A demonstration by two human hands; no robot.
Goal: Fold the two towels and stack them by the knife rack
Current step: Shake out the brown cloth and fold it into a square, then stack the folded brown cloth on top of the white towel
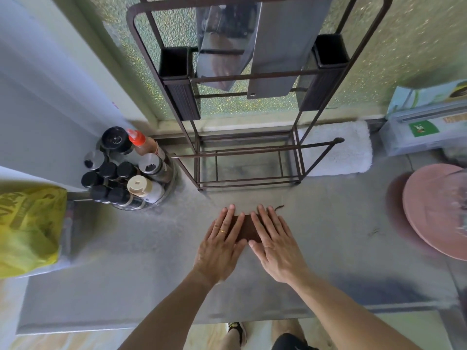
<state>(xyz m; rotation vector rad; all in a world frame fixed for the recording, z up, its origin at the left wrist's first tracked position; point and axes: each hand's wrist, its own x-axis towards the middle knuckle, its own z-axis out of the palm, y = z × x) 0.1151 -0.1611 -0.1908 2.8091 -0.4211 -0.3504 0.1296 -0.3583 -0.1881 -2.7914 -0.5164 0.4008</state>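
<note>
Your left hand (222, 245) and right hand (275, 245) press flat, fingers spread and gripping nothing, on a folded brown towel (246, 229) on the worktop (141, 279) before the knife rack (249, 157), a white towel (341, 150) beside it.

brown towel (246, 229) mostly hidden, pink lid (434, 210) cut off

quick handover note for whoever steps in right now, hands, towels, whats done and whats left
Left hand: flat, palm down on the brown towel.
Right hand: flat, pressing the same towel.
Brown towel: folded small, on the counter in front of the knife rack.
White towel: lies folded right of the rack, touching its base.
Done: both appear folded.
Left: stack the two together by the rack.
</note>
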